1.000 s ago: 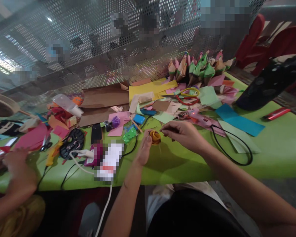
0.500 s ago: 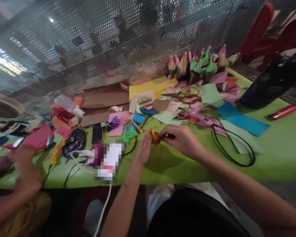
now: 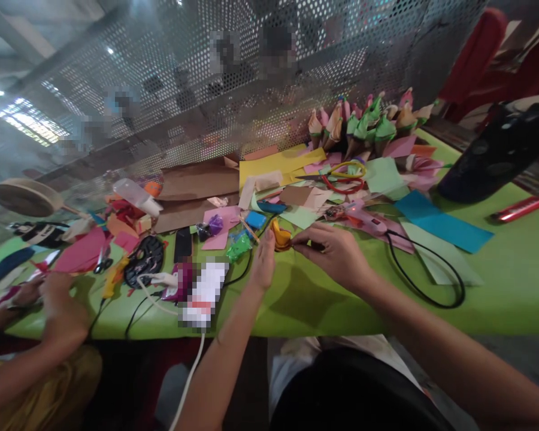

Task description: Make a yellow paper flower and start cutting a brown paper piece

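A small rolled yellow-orange paper flower is held just above the green table. My left hand cups it from the left, fingers pressed against its side. My right hand pinches its right edge with thumb and fingertips, a dark thin piece showing under the fingers. A pink glue gun with a black cord lies just beyond my right hand.
Coloured paper sheets, brown paper bags, scissors with red and yellow handles and a cluster of paper cones cover the back of the table. A perforated metal screen stands behind. Another person's hand works at the left, near a black phone.
The flower has been turned and lifted slightly toward the back; my right hand has closed in on it from a looser pose. The view has shifted a little.
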`<state>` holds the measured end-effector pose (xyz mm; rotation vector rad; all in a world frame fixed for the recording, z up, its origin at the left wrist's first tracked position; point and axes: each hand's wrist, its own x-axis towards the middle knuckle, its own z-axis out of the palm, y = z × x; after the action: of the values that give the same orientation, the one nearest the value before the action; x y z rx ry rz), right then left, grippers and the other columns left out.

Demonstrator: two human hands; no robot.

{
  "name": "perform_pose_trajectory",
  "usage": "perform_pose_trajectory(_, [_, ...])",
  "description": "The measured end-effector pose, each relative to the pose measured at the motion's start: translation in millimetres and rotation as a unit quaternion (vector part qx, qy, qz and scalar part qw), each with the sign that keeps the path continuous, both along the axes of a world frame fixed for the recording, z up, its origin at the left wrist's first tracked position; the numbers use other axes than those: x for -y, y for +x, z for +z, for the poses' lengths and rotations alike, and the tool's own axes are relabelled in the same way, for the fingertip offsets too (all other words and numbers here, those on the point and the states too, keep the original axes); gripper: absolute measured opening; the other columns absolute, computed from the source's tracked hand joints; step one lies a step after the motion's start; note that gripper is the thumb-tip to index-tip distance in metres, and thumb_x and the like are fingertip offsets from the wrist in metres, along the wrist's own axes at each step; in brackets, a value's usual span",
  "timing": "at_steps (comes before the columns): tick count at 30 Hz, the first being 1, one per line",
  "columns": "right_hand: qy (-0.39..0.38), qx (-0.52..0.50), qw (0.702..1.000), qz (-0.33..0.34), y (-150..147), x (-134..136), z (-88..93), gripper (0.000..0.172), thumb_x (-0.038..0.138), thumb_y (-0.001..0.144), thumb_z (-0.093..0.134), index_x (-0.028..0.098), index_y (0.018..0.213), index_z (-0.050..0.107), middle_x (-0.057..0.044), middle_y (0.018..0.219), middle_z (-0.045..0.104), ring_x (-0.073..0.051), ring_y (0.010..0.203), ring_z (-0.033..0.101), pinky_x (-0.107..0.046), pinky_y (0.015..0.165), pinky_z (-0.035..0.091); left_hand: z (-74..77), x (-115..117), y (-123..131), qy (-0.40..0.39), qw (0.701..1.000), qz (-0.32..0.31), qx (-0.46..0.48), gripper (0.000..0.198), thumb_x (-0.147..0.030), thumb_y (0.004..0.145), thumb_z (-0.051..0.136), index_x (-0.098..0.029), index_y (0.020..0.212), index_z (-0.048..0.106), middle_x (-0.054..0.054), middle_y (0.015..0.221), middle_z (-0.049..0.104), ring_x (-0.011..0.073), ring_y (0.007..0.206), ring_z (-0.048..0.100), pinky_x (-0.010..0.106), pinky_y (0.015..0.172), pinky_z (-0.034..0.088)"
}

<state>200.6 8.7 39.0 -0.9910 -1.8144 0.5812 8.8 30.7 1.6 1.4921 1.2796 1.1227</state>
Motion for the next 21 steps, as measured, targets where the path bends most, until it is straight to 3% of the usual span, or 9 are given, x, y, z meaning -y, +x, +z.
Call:
perform_pose_trajectory(5, [0.072, 0.093, 0.992, -0.051, -0.5, -3.8, -11.1, 0.018, 0.018, 0.095, 0.062, 0.022, 0.096, 0.079, -0.006, 0.091, 0.076, -0.018, 0.08, 0.07, -0.025, 0.07, 0.046, 13.3, 0.9, 15.6, -0.032, 0.999, 0.04, -0.001, 0.058, -0.063, 0.1, 0.045, -0.02, 0.134, 0.063, 0.01, 0.151, 0.059, 0.027, 0.146, 0.048, 0.045, 0.125, 0.037])
perform_pose_trajectory(10, [0.15, 0.183, 0.968, -0.086, -0.5, -5.2, -15.8, 0.017, 0.019, 0.095, 0.062, 0.021, 0.088, 0.077, -0.005, 0.083, 0.073, -0.016, 0.07, 0.063, -0.027, 0.065, 0.039, 22.5, 1.8, 25.2, -0.02, 1.0, 0.008, 0.003, 0.053, -0.06, 0.101, 0.044, -0.019, 0.128, 0.066, 0.01, 0.142, 0.065, 0.0268, 0.141, 0.052, 0.042, 0.121, 0.041])
perform_pose_trajectory(17, [0.167, 0.216, 0.956, -0.106, -1.1, -3.6, -16.1, 0.02, 0.015, 0.093, 0.057, 0.021, 0.087, 0.075, -0.004, 0.081, 0.071, -0.015, 0.069, 0.058, -0.027, 0.064, 0.035, 19.9, 3.4, 26.1, 0.015, 0.999, -0.035, 0.029, 0.056, -0.064, 0.102, 0.039, -0.02, 0.128, 0.062, 0.009, 0.129, 0.068, 0.0231, 0.12, 0.062, 0.037, 0.109, 0.049])
perform_pose_trajectory(21, [0.158, 0.228, 0.955, -0.102, -1.9, -3.1, -17.8, 0.021, 0.019, 0.097, 0.057, 0.022, 0.09, 0.076, -0.003, 0.08, 0.069, -0.015, 0.069, 0.057, -0.027, 0.064, 0.033, 17.2, 5.1, 23.3, 0.014, 0.999, -0.034, 0.028, 0.058, -0.064, 0.101, 0.041, -0.018, 0.13, 0.061, 0.011, 0.13, 0.066, 0.0236, 0.12, 0.061, 0.037, 0.108, 0.048])
